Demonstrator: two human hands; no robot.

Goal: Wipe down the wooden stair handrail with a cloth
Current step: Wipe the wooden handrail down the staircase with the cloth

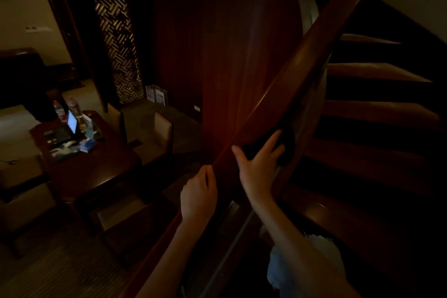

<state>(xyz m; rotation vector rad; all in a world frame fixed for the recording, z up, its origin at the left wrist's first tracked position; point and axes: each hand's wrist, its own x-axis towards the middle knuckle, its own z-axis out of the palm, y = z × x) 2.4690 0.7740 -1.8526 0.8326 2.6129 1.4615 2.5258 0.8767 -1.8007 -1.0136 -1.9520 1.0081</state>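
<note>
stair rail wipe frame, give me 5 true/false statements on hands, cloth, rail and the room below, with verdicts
1. The right hand presses a dark cloth flat against the handrail. True.
2. The left hand holds a second cloth. False: it holds no cloth; its fingers curl at the rail's outer edge, below the right hand.
3. The cloth is white. False: it looks dark, blue to black in this dim light.
4. Two bottles stand on the dark table in the room below, at left. True.
5. The handrail is bare metal tube. False: it is broad reddish-brown wood, rising to the upper right.
</note>
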